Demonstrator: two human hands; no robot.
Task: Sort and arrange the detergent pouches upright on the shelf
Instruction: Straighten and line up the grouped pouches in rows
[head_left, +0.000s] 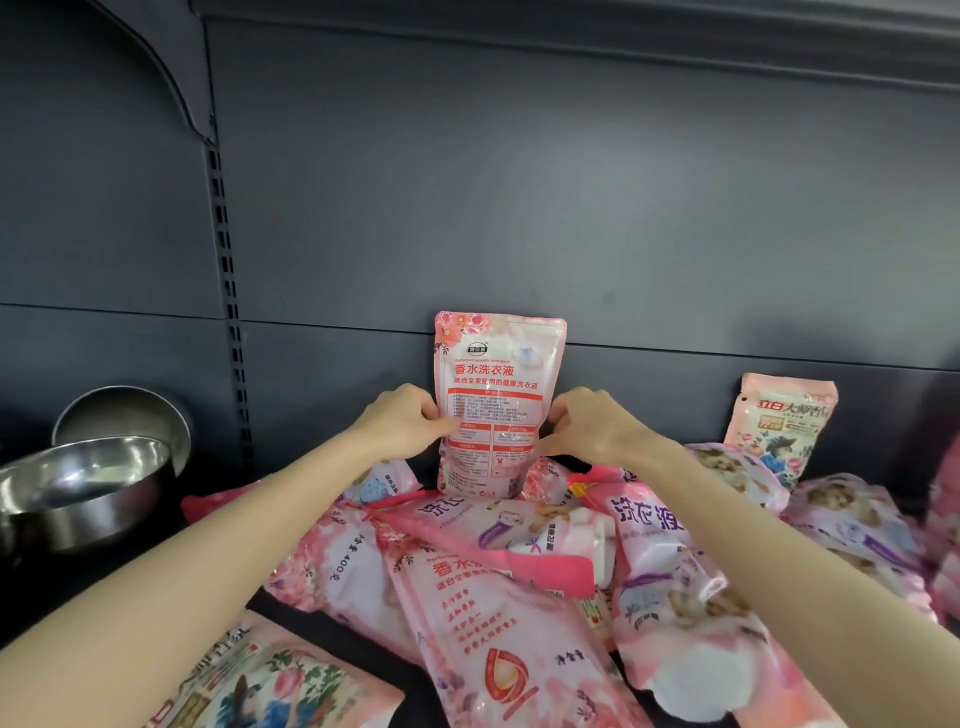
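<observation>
A pink detergent pouch (496, 384) stands upright against the dark back panel, its printed back side facing me. My left hand (402, 421) grips its left edge and my right hand (592, 428) grips its right edge. Below and in front lies a heap of several pink pouches (498, 587) flat on the shelf, overlapping each other. Another pink pouch (782, 421) stands upright at the back right. A floral pouch (260, 680) lies flat at the front left.
Two steel bowls (88, 488) sit on the shelf at the left, one leaning behind the other. A slotted upright (228, 291) runs down the dark back panel (571, 208). More pouches reach to the right edge.
</observation>
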